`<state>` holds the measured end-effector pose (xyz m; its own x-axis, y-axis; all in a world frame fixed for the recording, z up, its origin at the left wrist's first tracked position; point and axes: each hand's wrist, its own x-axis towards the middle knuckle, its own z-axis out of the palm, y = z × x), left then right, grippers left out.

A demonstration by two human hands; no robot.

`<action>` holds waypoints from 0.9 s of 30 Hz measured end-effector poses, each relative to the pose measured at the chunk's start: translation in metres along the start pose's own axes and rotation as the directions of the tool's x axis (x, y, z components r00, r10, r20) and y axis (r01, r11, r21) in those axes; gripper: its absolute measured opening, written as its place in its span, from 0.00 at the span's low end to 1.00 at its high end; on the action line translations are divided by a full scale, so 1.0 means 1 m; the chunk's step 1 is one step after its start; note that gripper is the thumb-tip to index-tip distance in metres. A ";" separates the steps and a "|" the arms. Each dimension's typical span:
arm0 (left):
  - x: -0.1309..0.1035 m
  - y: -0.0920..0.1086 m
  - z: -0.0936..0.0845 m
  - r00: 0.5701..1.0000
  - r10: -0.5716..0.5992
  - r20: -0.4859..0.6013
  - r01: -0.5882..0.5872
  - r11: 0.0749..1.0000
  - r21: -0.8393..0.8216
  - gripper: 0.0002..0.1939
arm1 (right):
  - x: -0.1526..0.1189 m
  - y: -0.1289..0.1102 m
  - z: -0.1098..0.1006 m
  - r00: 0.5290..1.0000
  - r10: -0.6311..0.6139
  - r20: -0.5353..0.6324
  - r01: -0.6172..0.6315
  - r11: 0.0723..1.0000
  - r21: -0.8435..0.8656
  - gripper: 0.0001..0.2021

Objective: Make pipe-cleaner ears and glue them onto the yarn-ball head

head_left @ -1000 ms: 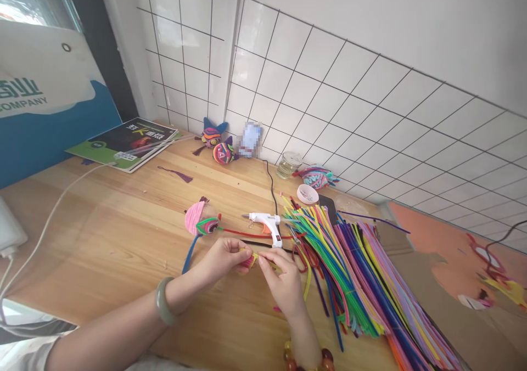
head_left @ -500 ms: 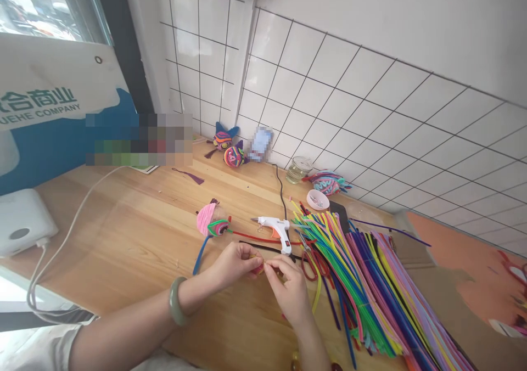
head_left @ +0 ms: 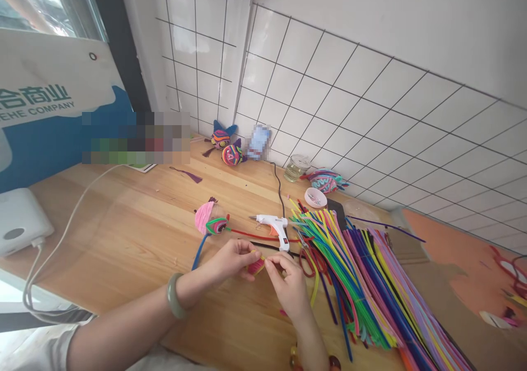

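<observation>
My left hand (head_left: 234,258) is closed on a small pink piece with a yellow edge (head_left: 256,266), apparently made of pipe cleaners. Thumb and forefinger of my right hand (head_left: 287,276) are pinched together at the piece's yellow edge; the exact grip there is hard to see. Just beyond my left hand lies a half-covered ball (head_left: 205,218) with pink wrapping and a green-edged eye shape. A red pipe cleaner (head_left: 251,235) runs from near the ball toward a white hot glue gun (head_left: 276,225). Red-handled scissors (head_left: 307,261) rest right of my right hand.
Bundles of coloured pipe cleaners (head_left: 362,283) cover the table's right side. Farther back are a glass jar (head_left: 297,168), a pink bowl (head_left: 315,198) and finished wrapped figures (head_left: 233,154). A white cable (head_left: 74,217) crosses the left side, and a purple tassel (head_left: 191,176) lies behind the ball.
The pink piece has turned and shows more of its surface between my hands. My fingers stay close together around it. The whole view has shifted slightly.
</observation>
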<state>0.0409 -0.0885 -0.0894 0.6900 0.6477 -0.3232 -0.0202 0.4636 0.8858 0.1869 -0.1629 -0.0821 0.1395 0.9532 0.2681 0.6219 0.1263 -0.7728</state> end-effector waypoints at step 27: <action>-0.004 0.010 -0.005 0.989 0.114 -0.096 -0.131 0.972 -0.197 0.17 | 0.047 0.039 -0.027 0.944 0.272 -0.188 -0.292 0.952 -0.089 0.13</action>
<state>0.0339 -0.0831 -0.0807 0.6106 0.7511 -0.2510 -0.2527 0.4851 0.8371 0.2387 -0.1204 -0.0840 0.4459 0.8822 0.1511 0.6201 -0.1828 -0.7629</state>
